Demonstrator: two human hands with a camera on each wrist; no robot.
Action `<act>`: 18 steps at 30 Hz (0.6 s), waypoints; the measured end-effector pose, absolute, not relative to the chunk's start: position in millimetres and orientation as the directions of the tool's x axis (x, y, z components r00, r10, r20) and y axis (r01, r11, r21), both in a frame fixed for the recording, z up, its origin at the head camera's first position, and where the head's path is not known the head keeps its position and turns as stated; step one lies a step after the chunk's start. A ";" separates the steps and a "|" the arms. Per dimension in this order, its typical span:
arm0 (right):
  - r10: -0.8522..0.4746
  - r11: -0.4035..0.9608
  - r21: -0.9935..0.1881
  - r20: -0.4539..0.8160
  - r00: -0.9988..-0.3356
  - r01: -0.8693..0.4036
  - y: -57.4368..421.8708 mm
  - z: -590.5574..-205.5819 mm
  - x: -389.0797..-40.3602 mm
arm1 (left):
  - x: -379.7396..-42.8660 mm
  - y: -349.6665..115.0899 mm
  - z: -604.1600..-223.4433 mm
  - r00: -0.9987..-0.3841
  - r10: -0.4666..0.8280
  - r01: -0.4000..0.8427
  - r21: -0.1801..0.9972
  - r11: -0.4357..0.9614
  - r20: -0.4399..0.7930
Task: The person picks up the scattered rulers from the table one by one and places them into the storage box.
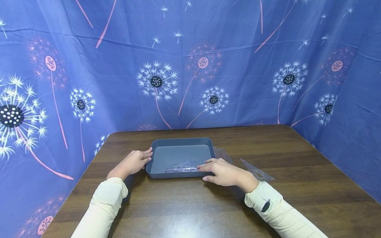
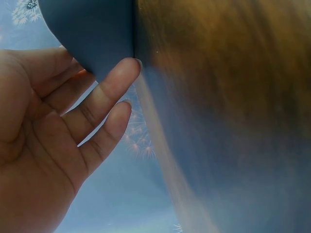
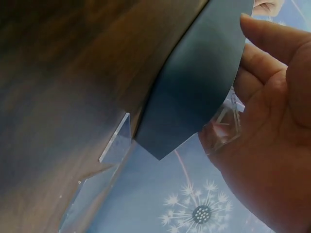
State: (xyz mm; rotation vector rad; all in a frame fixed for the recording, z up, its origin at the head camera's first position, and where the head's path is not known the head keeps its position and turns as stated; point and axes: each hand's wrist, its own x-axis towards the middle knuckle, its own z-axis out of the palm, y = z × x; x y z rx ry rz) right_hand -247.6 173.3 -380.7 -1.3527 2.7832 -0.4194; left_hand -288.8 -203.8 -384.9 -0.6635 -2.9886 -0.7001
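Observation:
A dark grey rectangular tray [image 1: 181,142] lies on the table. My left hand [image 1: 135,162] holds its left edge; in the left wrist view two fingers lie against the outer wall while others pass behind the rim. My right hand [image 1: 223,172] reaches over the near right corner, its fingertips inside beside several clear plastic pieces [image 1: 181,168], among them a triangular one. Apart from these fingers, the right thumb [image 3: 267,36] lies near the rim. A clear piece [image 3: 228,128] shows between rim and palm in the right wrist view; tray and hand partly hide it.
To the right of the tray, a clear set square [image 1: 257,170] lies flat on the brown wooden table [image 1: 166,208]. Another clear, ruler-like piece [image 1: 223,154] rests against the tray's right side. A blue dandelion-print curtain [image 1: 244,72] hangs behind the table.

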 end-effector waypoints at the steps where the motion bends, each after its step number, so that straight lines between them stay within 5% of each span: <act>1: -0.769 0.597 -0.248 0.092 -0.632 -0.763 172.9 -380.7 -246.7 | -288.7 -204.3 -385.2 -0.910 0.403 0.403 0.424 0.811 0.095; 12: -0.729 0.640 -0.227 0.121 -0.673 -0.734 194.4 -351.2 -246.2 | -290.1 -203.9 -386.1 -0.910 0.408 0.395 0.449 0.801 0.072; 18: -0.646 0.746 -0.280 -0.081 -0.759 -0.605 213.7 -328.0 -240.0 | -291.5 -206.1 -386.1 -0.912 0.403 0.393 0.435 0.810 0.074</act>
